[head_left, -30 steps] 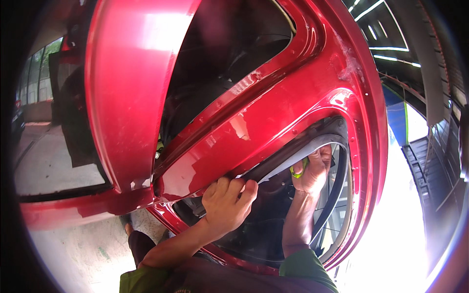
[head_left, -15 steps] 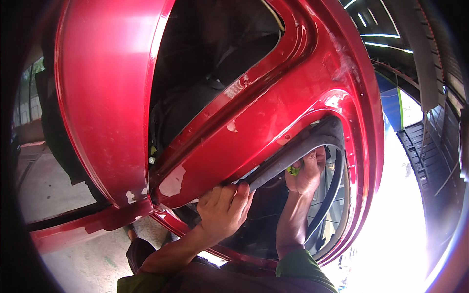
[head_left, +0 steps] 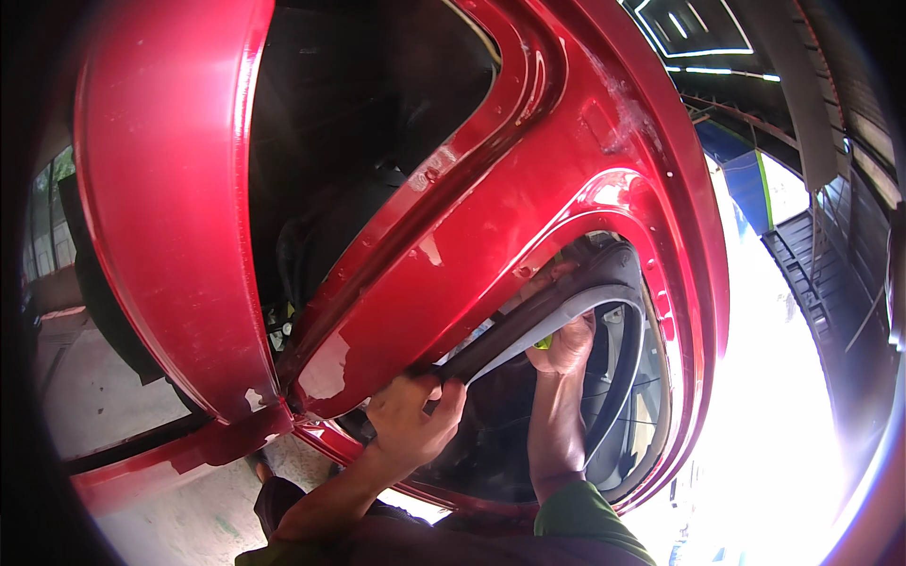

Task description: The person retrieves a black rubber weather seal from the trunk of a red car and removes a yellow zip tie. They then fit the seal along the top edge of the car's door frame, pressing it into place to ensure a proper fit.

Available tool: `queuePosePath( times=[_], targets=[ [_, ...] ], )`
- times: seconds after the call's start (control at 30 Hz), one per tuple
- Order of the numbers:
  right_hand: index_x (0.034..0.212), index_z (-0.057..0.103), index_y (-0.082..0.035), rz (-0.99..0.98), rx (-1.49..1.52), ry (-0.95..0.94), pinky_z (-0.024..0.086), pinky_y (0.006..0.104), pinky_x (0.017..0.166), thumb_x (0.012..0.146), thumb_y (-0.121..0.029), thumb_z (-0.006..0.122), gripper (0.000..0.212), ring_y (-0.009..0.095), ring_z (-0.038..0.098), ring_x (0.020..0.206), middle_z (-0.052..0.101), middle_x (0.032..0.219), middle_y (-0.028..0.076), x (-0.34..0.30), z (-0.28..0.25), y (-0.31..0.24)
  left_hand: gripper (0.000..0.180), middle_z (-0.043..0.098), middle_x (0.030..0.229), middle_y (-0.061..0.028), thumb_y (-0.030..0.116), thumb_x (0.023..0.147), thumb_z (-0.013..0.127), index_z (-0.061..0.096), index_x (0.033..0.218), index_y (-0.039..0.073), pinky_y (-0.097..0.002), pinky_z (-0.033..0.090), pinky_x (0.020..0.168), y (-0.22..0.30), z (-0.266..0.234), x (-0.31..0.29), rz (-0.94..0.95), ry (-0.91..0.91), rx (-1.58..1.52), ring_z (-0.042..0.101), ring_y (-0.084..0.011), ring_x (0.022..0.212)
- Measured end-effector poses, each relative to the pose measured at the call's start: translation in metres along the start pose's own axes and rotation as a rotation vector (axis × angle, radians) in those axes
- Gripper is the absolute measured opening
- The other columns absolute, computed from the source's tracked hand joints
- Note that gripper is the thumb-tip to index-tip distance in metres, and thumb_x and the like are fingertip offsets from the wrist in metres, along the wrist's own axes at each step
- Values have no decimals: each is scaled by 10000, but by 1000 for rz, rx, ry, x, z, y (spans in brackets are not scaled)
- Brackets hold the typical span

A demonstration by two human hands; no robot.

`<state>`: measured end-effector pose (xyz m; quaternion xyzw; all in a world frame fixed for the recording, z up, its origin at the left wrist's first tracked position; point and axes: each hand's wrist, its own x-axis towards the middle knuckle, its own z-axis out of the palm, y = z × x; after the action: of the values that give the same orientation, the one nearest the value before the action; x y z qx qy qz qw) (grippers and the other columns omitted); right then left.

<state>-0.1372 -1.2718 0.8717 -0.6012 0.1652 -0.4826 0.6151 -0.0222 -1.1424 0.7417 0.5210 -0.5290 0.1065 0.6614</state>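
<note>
A dark grey curved trim piece (head_left: 538,307) with a paler grey edge lies along the upper side of an opening in the red car body (head_left: 491,222). Its lower left end is pinched in my left hand (head_left: 412,420), thumb and fingers closed. My right hand (head_left: 569,347) reaches through from below and is closed around the middle of the trim. Some of its fingers show faintly on the far side; the rest are hidden behind the piece. A small yellow-green thing (head_left: 545,342) shows beside my right palm, too little of it visible to name.
A second, dark opening (head_left: 349,141) lies beyond the red pillar, and a raised red panel (head_left: 165,208) stands at the left. Bare patches mark the paint. Concrete floor (head_left: 203,500) shows at lower left, bright light and dark corrugated sheeting (head_left: 821,283) at right.
The trim has rolled, so more of its broad dark face and pale edge show. My right fingers now appear beyond it. The whole view has shifted slightly.
</note>
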Motion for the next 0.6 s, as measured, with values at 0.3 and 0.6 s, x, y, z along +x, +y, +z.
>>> queuePosePath(
  times=[0.3, 0.6],
  targets=[
    [1203, 646, -72, -3, 219, -238, 519, 350, 721, 848, -327, 850, 483, 244, 608, 881, 612, 998, 165, -13, -3, -8, 346, 525, 966, -9, 92, 722, 753, 661, 1026, 228, -366, 452, 678, 0, 2, -9, 131, 102, -27, 554, -212, 835],
    [1320, 574, -131, -48, 138, -523, 416, 359, 680, 1022, -266, 620, 331, 207, 551, 830, 569, 1057, 102, -20, -17, -23, 328, 510, 1021, -37, 110, 678, 742, 644, 973, 217, -377, 438, 693, 4, -4, -18, 234, 37, -75, 534, -214, 827]
  ],
)
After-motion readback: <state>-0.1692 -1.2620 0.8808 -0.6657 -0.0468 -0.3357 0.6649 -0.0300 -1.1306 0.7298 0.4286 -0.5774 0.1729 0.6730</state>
